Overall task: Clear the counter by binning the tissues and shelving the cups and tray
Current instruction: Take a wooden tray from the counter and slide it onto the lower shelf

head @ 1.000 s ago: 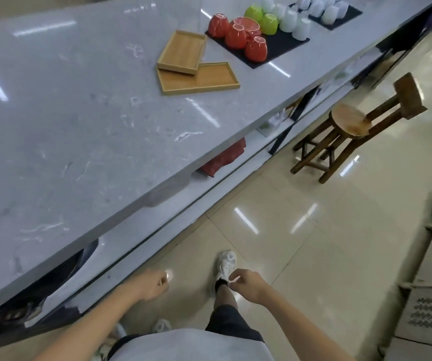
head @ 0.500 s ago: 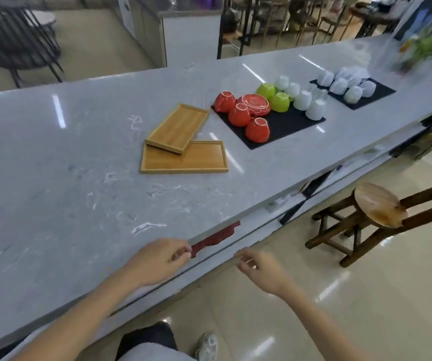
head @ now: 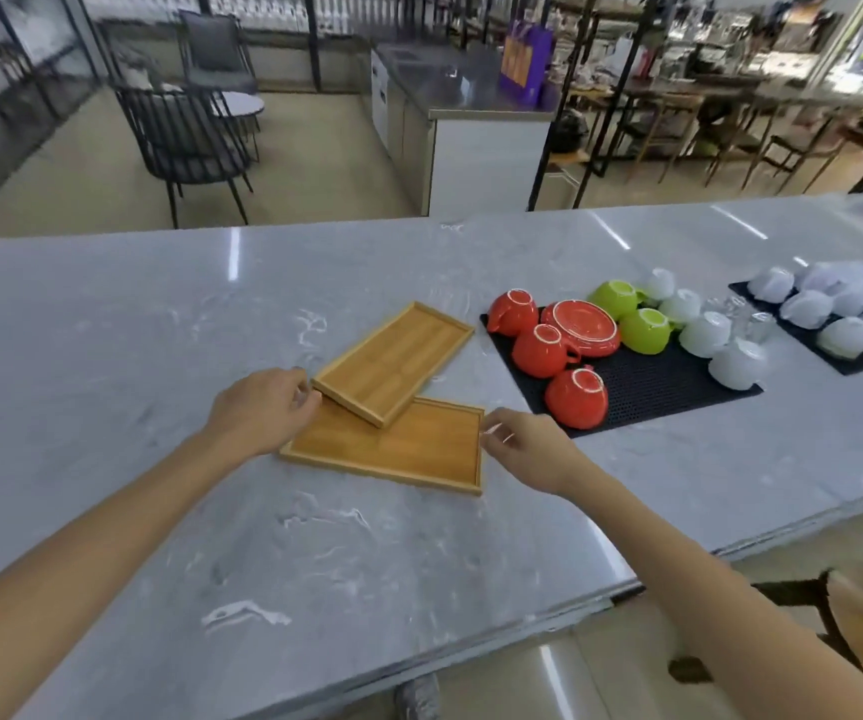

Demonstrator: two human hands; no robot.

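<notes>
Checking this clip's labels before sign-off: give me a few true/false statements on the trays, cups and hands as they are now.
1. Two wooden trays overlap, the upper tray resting across the lower tray. True.
2. The red cups stand upright. False: they sit upside down on the dark mat.
3. The left hand is at the trays' left end. True.
4. The right hand holds a green cup. False: it is at the lower tray's right edge.

Left hand (head: 263,410) and right hand (head: 533,449) flank stacked wooden trays (head: 398,428)
</notes>
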